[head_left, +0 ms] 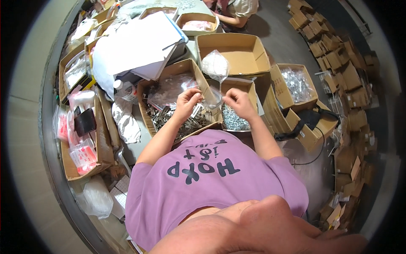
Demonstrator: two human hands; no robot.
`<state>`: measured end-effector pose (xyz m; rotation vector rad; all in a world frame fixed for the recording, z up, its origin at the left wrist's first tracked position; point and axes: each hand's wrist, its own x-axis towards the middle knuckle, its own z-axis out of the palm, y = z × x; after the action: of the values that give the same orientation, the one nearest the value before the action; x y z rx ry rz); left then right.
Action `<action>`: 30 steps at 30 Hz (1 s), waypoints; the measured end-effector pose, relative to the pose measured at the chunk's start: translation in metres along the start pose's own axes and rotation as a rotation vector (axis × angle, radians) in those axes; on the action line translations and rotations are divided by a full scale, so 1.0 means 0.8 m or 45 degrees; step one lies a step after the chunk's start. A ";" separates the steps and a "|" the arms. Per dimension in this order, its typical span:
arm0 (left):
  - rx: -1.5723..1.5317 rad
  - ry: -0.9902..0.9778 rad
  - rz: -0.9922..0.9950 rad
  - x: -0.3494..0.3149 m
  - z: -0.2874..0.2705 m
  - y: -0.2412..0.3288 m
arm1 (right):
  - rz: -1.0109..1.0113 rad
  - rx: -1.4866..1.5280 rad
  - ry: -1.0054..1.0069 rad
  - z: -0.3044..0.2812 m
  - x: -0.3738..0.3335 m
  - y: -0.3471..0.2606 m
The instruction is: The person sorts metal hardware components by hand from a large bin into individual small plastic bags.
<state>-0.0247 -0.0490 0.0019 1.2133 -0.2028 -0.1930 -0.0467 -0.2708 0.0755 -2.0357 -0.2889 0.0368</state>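
My left hand (188, 102) is closed in a pinch above a cardboard box (143, 99) of dark metal parts (186, 125); what its fingertips hold is too small to make out. Just right of it, my right hand (239, 103) pinches the edge of a small clear plastic bag (214, 100), which spans the gap between both hands. Under my right hand lies a container of small silvery screws or similar hardware (235, 120). Beyond the hands, a clear bag with white contents (215, 64) rests against the rim of a large cardboard box (232, 40).
White sheets (133, 44) top a stack at the back left. Beside it stands a plastic bottle (124, 89). A carton with a black phone-like object (85, 122) sits at left. Bagged metal parts (296, 84) fill a box at right. Another person (237, 12) is at the far side.
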 end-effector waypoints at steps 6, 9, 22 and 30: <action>-0.070 -0.001 0.017 0.003 -0.006 -0.001 | 0.036 0.085 0.734 -0.126 -0.006 0.028; -0.053 0.025 -0.010 0.002 -0.006 -0.001 | -0.022 -0.034 1.225 -0.181 -0.009 0.065; 0.032 0.363 0.154 0.010 -0.024 0.006 | -0.210 -0.496 0.134 0.002 0.111 0.027; -0.127 0.801 0.335 0.024 -0.067 0.010 | -0.531 -0.997 -0.294 0.125 0.116 0.026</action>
<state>0.0078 -0.0028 -0.0079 1.0823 0.1954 0.4033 0.0319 -0.1724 0.0199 -2.6966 -0.9921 -0.1202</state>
